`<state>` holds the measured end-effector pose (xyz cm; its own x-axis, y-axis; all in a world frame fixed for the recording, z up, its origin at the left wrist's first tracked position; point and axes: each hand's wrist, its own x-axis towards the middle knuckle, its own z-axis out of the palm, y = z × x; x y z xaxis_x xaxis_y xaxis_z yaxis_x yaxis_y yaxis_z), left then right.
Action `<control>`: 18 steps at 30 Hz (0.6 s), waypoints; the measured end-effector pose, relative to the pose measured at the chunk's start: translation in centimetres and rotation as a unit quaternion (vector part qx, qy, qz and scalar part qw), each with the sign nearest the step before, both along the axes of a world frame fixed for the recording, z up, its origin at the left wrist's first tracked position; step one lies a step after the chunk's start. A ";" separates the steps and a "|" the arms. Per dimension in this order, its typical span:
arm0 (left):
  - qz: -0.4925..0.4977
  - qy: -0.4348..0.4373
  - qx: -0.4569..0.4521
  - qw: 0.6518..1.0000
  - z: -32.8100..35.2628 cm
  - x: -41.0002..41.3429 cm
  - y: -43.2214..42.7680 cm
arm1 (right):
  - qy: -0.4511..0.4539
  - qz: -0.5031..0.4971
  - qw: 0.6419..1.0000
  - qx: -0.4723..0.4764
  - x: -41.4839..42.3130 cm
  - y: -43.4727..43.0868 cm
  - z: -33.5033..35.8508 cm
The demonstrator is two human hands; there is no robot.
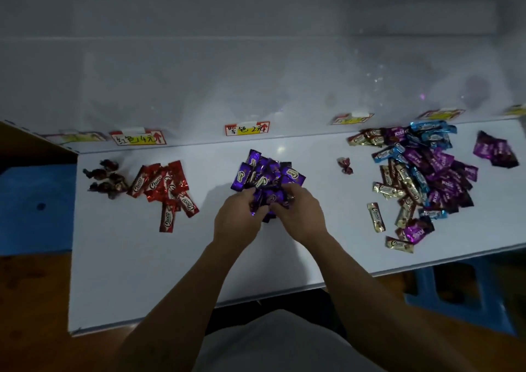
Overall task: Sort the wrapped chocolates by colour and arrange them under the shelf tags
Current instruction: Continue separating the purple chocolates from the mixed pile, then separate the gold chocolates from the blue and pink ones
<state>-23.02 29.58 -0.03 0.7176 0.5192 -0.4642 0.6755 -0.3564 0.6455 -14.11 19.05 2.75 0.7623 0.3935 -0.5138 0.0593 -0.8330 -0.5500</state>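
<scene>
**Purple bars drawn together under the middle tag**

Both hands met at the near edge of the purple pile (pixel 267 174). The left hand (pixel 237 215) and right hand (pixel 299 212) each had fingers curled round a few purple bars, knuckles close together. Probably they were squeezing strays inward so the pile sat tight. The pile lay mid-table, straight out from the purple tag (pixel 247 129), with a strip of white between them.

The red bars (pixel 166 191) lay to the left below the red tag (pixel 138 138). Dark twisted sweets (pixel 106 178) sat just beside them on the left, seemingly counted as the same colour. The mixed heap (pixel 421 178) of gold, blue and purple packets lay on the right, unsorted, starting below the third tag (pixel 352 119). One twisted sweet (pixel 345 166) sat alone between pile and heap.

Edges and room: the table (pixel 142 272) showed open white surface nearest the person, with a lane on either side of the purple pile. That looked like room enough to slide bars across without disturbing the sorted groups. A gold bar (pixel 400 245) at the heap's near end lay close to the table's near edge, so a careless sweep there could knock it off. The twisted sweets lay near the left edge.
</scene>
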 end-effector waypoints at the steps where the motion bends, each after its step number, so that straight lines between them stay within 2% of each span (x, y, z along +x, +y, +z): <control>1: -0.037 0.007 0.014 0.999 0.2 0.2 0.0 | -0.013 0.006 1.000 -0.004 0.0 -0.4 0.3; 4: -0.111 0.014 0.060 0.992 1.2 0.5 -0.6 | -0.054 0.014 0.998 -0.006 -0.1 -2.4 1.2; 8: -0.133 -0.038 0.078 0.987 3.4 2.1 -2.0 | -0.101 0.024 0.994 -0.026 0.8 -5.4 2.8; 12: -0.180 -0.065 0.108 0.976 5.6 4.8 -4.5 | -0.142 -0.008 0.989 -0.042 1.8 -9.7 3.8; 18: -0.208 -0.091 0.147 0.963 7.0 9.6 -9.4 | -0.158 -0.053 0.986 -0.018 5.7 -15.9 4.4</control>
